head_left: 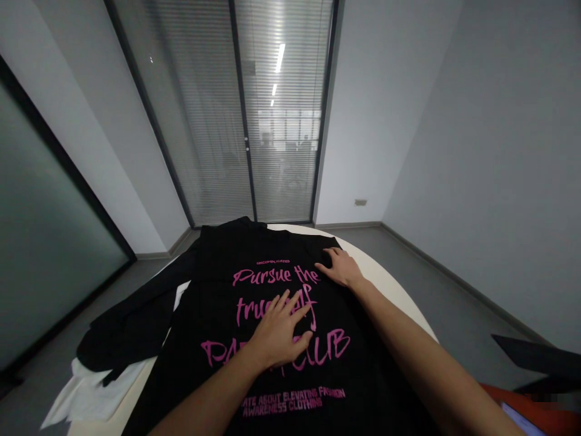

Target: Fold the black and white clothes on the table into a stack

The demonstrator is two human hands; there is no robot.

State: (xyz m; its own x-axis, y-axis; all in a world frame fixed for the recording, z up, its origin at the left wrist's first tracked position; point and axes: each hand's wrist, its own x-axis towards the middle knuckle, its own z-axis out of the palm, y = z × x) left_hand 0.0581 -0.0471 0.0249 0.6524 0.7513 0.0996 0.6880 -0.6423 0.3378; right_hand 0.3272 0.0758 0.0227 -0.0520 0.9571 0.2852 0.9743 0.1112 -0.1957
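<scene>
A black garment (218,375) with pink lettering lies spread flat on a white round table (390,284). My left hand (281,330) rests flat on the middle of the lettering with its fingers spread apart. Farther away, my right hand (338,266) lies flat on the garment's far right part, fingers stretched out toward the left. Neither hand holds anything. One black sleeve (131,321) hangs off toward the table's left side.
A white cloth (86,393) lies under the sleeve at the table's left edge. An orange object (535,412) and a dark flat shape (540,357) sit at the lower right. Glass doors with blinds (245,121) stand beyond the table, grey floor around it.
</scene>
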